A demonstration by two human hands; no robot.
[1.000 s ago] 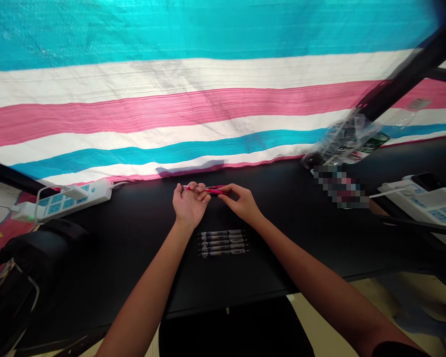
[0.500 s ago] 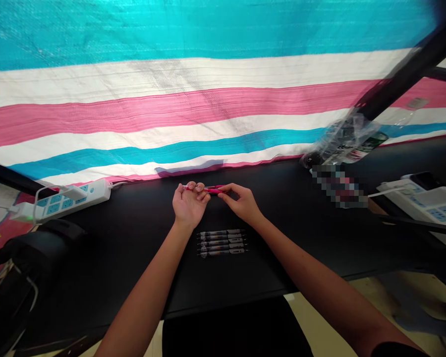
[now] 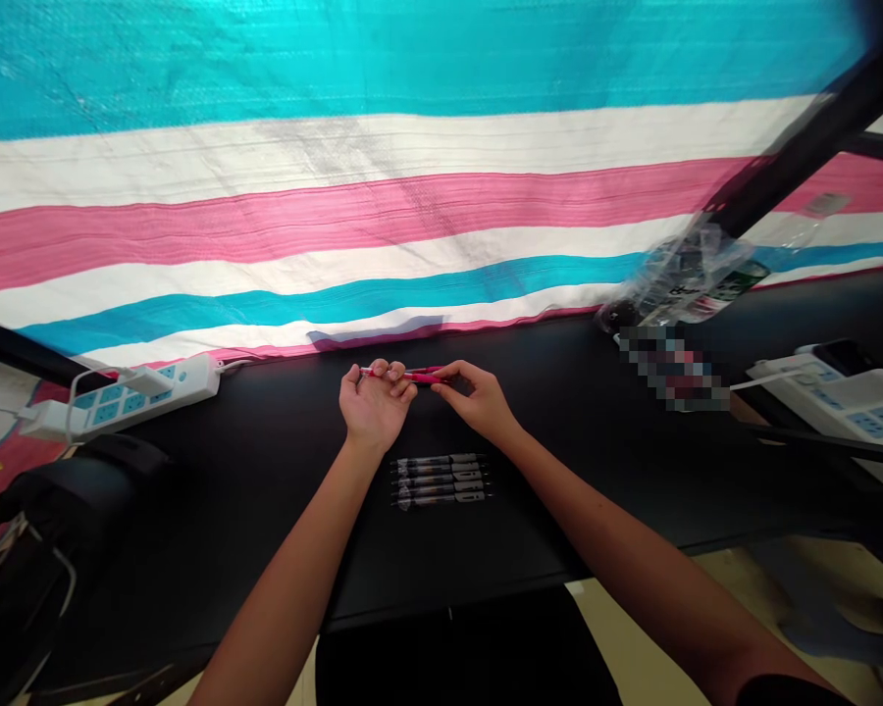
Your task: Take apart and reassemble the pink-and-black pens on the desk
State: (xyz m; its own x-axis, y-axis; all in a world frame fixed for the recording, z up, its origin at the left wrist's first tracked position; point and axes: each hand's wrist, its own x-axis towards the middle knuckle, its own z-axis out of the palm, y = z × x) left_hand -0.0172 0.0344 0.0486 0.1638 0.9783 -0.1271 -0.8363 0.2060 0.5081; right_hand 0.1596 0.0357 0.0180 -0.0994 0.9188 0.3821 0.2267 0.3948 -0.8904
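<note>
Barely anything is moving since the earlier moment: both hands are staying close together. The left hand [image 3: 374, 407] is half closed and pinching one end of a red pen [image 3: 416, 376], while the right hand [image 3: 482, 400] is holding its other end with thumb and fingers, over the black table [image 3: 265, 490], beyond pens [image 3: 441, 480] lying side by side.

The woven tarp [image 3: 338, 226] runs in bands of teal, white and pink. The red pen [image 3: 416, 377] contrasts with the black table [image 3: 213, 500], the black-and-clear row of pens [image 3: 441, 479] and the white power strip [image 3: 129, 395] with blue sockets.
</note>
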